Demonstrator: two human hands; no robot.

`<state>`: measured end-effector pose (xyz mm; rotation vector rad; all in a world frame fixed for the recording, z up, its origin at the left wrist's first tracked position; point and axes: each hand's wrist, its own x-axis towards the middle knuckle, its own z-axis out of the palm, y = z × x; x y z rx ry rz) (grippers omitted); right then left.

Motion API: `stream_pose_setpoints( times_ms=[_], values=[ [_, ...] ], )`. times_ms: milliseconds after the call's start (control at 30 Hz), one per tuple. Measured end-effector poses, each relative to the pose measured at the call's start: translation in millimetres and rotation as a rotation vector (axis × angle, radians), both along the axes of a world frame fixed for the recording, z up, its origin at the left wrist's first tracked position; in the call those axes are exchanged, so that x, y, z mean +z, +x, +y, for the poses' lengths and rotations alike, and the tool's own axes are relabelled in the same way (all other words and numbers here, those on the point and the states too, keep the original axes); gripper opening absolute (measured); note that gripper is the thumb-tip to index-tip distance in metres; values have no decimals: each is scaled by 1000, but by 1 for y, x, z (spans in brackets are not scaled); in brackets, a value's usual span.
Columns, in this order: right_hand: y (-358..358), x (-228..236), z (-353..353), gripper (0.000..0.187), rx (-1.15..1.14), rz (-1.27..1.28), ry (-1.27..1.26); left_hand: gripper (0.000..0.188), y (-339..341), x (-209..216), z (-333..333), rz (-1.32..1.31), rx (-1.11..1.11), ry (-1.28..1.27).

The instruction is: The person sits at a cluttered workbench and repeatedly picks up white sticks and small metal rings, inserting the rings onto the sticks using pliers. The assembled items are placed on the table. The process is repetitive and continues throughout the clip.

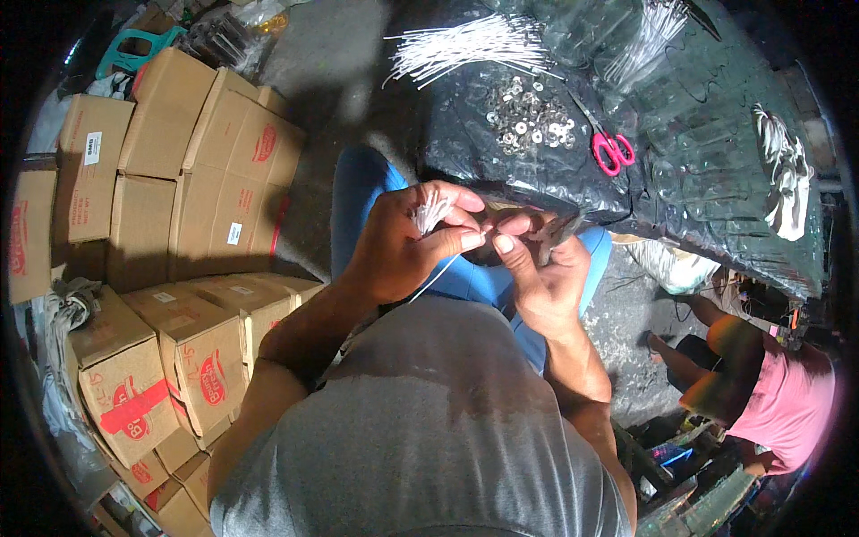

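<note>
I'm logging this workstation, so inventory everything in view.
Table: one, black and green, top right.
Loose strands: many, white, table's left end.
Second strand bundle: one, white, further right.
Washers: many, silvery, below the loose strands.
Scissors: one pair, pink-handled, beside the washers.
Limp bundle: one, whitish, table's right side.
Boxes: many, brown, stacked left.
Plastic item: one, turquoise, top left.
Sack: one, whitish, below table.
Co-worker: one, pink top, lower right.
Held strands: several, white, left hand.
Unidentified item: one, grey, right hand.
Shirt: one, grey, lower centre.
Trousers: one pair, blue, beneath hands.
Forearms: two, bare, below hands.
Left hand: one, bare, centre.
Right hand: one, bare, centre.
</note>
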<state>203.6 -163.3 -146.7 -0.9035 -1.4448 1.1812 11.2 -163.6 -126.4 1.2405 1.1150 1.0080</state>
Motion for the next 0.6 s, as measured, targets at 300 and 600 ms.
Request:
stream_pose_setpoints(
  times_ms=[300,600],
  values=[
    [-8,-10,-2,6,-87,-73,128,27,6,1,2,-19,-21,-182],
    [-8,-9,-2,8,-141,137,-165,21,7,-6,4,182,-76,-33]
  ],
)
